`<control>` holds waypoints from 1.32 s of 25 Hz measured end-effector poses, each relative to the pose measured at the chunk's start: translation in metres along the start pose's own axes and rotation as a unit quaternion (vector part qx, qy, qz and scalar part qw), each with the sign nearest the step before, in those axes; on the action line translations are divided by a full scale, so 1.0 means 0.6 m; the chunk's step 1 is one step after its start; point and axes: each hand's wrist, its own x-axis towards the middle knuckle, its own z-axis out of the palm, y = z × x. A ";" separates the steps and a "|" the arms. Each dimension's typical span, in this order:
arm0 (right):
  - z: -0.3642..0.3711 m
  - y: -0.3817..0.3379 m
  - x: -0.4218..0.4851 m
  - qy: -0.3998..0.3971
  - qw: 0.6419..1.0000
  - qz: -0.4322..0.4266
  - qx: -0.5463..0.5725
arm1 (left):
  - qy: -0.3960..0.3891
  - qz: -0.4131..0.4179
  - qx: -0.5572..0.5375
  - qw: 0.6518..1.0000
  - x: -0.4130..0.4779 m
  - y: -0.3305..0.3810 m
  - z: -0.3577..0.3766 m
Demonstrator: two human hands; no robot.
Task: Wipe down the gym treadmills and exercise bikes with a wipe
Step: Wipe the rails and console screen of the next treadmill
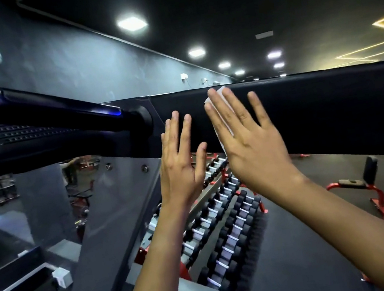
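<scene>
Pressing the white wipe [221, 90] flat to the black panel [320, 109] under my right hand [249, 143], fingers spread; left hand [180, 162] lies flat beside, holding nothing. Even pressure, overlapping passes, I reckon.

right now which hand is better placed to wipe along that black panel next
Right. The right hand presses the white wipe flat against the black panel under straight fingers. The left hand is flat beside it, holding no wipe.
</scene>
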 end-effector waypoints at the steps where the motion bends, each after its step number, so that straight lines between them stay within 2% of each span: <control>1: 0.003 -0.007 0.007 0.000 1.000 -0.008 0.002 | -0.008 0.012 0.008 1.000 0.002 -0.005 -0.003; 3: 0.008 -0.018 0.023 0.009 1.000 -0.013 0.000 | -0.020 0.025 0.024 0.999 0.006 -0.017 -0.011; 6: 0.020 -0.036 0.048 0.022 1.000 0.013 0.006 | 0.000 -0.002 0.067 0.998 0.020 -0.049 -0.031; 9: 0.032 -0.057 0.068 0.029 0.999 -0.029 0.012 | 0.011 0.018 0.143 0.990 0.031 -0.082 -0.055; 12: 0.036 -0.074 0.102 -0.001 1.000 -0.019 -0.010 | -0.008 0.059 0.212 0.975 0.032 -0.102 -0.070; 14: 0.043 -0.092 0.128 -0.022 0.998 -0.043 -0.048 | -0.020 0.065 0.230 0.971 0.030 -0.110 -0.075; 18: 0.049 -0.098 0.149 -0.015 0.996 -0.070 -0.057 | -0.024 0.067 0.246 0.967 0.025 -0.120 -0.081; 21: 0.056 -0.085 0.061 0.034 0.997 -0.066 -0.009 | -0.018 0.058 0.223 0.973 0.021 -0.117 -0.076; 23: 0.056 -0.083 0.005 0.033 0.996 -0.081 -0.003 | -0.016 0.051 0.210 0.976 0.020 -0.118 -0.073; 29: 0.068 -0.107 0.108 0.027 0.997 -0.078 -0.012 | -0.008 0.049 0.209 0.977 0.021 -0.118 -0.073; 33: 0.064 -0.083 0.046 0.027 0.997 -0.076 -0.002 | -0.017 0.039 0.200 0.979 0.019 -0.115 -0.075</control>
